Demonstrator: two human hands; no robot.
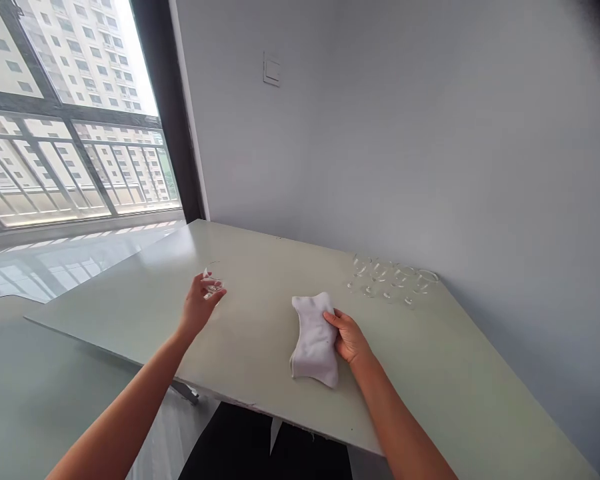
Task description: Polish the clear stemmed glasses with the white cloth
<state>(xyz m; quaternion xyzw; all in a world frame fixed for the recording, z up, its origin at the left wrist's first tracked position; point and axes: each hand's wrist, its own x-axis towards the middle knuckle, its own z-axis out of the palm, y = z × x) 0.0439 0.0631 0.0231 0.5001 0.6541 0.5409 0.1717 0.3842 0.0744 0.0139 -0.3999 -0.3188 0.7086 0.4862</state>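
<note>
My left hand (200,303) is over the left part of the table, its thumb and fingers curled round a small clear drinking glass (214,272). The fingers cover part of the glass, and its lower part is hard to make out. My right hand (347,335) grips the right edge of a folded white cloth (314,343), thumb on top and the other fingers mostly hidden beneath. The cloth is near the front middle of the table, narrower at its waist than at its ends.
Several clear stemmed glasses (380,272) stand close together by the wall at the back right of the pale table (260,267). A grey wall (405,133) with a switch (271,69) borders the table. On the left is a large window (65,107).
</note>
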